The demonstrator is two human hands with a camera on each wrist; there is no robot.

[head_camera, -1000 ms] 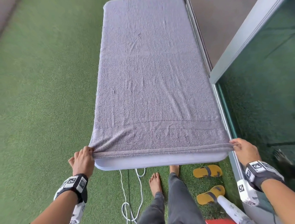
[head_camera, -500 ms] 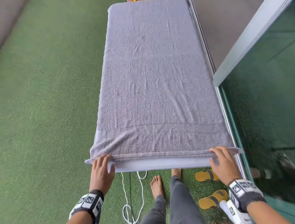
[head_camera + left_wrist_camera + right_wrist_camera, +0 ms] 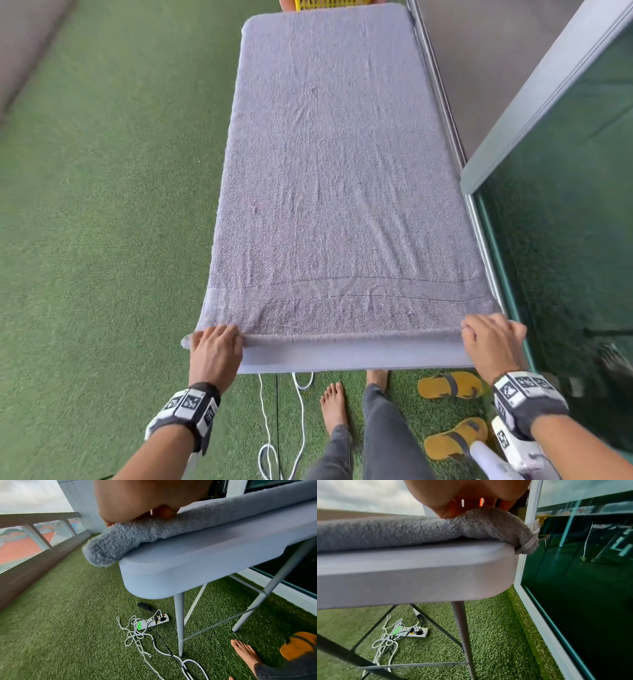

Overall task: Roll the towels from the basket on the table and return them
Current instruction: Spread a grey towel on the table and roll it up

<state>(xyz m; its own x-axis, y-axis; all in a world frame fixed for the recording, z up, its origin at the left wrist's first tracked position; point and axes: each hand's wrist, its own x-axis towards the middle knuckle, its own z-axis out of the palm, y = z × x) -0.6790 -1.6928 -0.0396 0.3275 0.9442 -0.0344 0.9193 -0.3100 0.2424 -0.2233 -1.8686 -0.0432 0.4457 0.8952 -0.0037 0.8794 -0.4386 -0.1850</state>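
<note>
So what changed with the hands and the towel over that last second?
Both hands came up from pinching the towel's near corners off the table edge. Now the left hand and right hand rest on top, fingers curled over the near hem, which has moved slightly inward and begun to bunch into a first roll. The rest of the towel stayed spread flat along the table.

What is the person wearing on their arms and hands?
The hands are bare, with no gloves and no sleeves on the forearms. Each wrist has a dark strap holding white blocks printed with black-and-white square codes. A white boxy device with another square code hangs below the right wrist. The left hand and right hand show no rings that I can make out.
</note>
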